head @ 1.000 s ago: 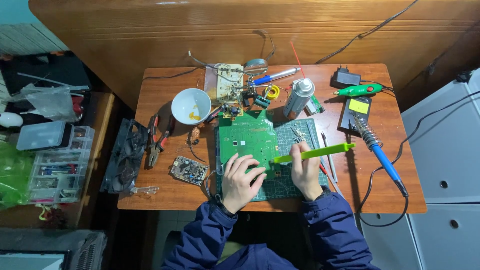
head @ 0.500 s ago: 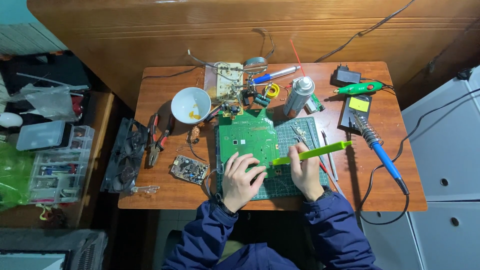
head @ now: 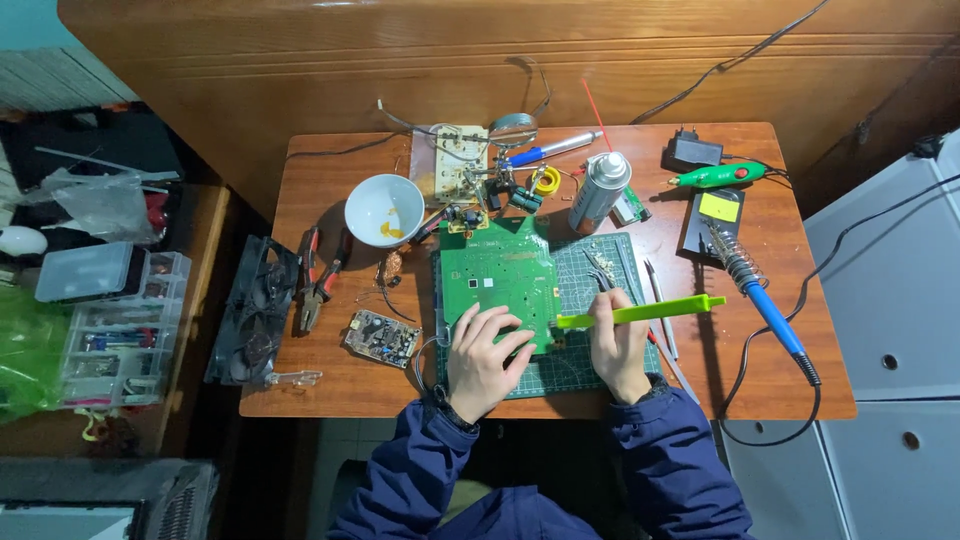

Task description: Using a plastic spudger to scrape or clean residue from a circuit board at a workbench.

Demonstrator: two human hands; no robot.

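Note:
A green circuit board [head: 497, 270] lies on a dark green cutting mat [head: 580, 290] in the middle of the wooden table [head: 790, 360]. My left hand [head: 482, 360] rests flat on the board's near edge, fingers spread over it. My right hand [head: 617, 345] grips a long lime-green plastic pry tool [head: 650, 311] that lies level, its left tip touching the board's right edge. Both sleeves are dark blue.
A white bowl [head: 383, 208], red-handled pliers [head: 318, 280], a small circuit board [head: 381, 337] and a black fan [head: 255, 310] lie left. A spray can [head: 598, 192], tweezers [head: 603, 270], a blue soldering iron [head: 765, 300] in its coil stand and a green rotary tool [head: 718, 176] lie right.

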